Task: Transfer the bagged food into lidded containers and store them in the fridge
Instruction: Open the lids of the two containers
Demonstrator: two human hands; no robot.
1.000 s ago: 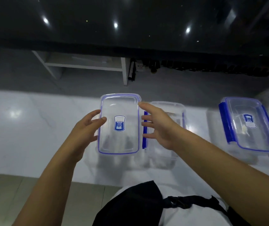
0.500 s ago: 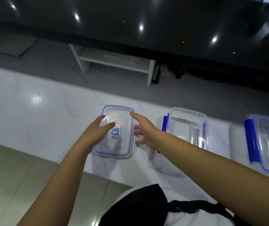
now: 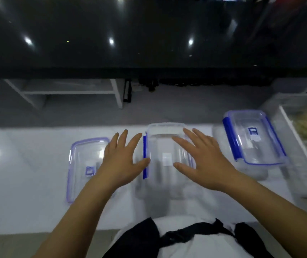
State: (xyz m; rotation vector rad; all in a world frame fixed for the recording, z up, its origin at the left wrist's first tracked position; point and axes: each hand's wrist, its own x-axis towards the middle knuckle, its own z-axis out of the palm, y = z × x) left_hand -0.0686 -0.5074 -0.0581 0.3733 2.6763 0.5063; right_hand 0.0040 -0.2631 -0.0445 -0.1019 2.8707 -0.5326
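Glossy white marble countertop (image 3: pixel 28 164) runs across the view beneath a dark, reflective wall, with a tray of pale food just visible at the far right edge. Half a second ago both hands were at the clear rectangular lid with the blue rim (image 3: pixel 85 168); now it lies flat on the counter, let go, which suggests the container is open and ready to be filled. The left hand (image 3: pixel 123 162) hovers with fingers spread, partly over the lid's right edge, and holds nothing. The right hand (image 3: pixel 203 161), also spread and empty, hangs over the open clear plastic container with blue side clips (image 3: pixel 165 146). A second lidded clear container (image 3: pixel 255 136) sits well apart, to the right
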